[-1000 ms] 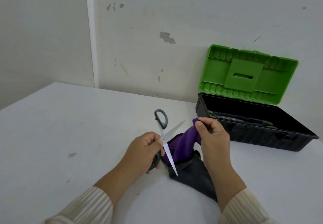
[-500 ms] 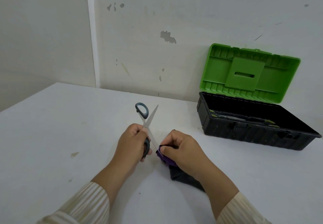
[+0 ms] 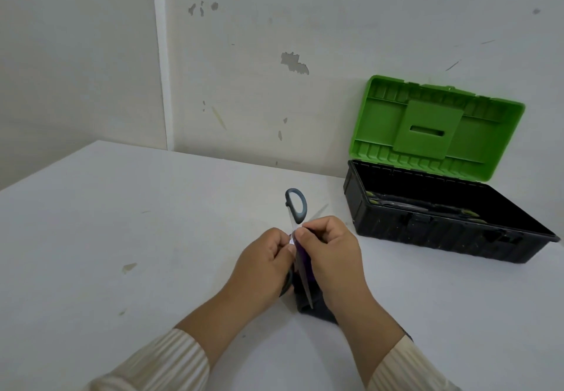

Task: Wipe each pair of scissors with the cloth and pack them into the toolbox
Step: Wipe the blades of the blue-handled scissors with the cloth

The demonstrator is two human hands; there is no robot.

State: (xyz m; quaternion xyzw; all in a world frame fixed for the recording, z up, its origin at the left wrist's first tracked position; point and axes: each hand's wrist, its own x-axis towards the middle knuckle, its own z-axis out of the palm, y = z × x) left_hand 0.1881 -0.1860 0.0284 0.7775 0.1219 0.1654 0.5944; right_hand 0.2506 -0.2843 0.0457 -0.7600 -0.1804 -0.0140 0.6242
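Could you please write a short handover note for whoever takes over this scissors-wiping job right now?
Left hand: grips the lower handle of the grey-handled scissors, whose blades are spread open.
Right hand: its fingers pinch the cloth around one blade, near the pivot.
Toolbox: open at the right of the table, green lid up.
Done: at least one pair, the packed scissors, lies inside.
Left: finish wiping this pair, close it and lay it in the toolbox.
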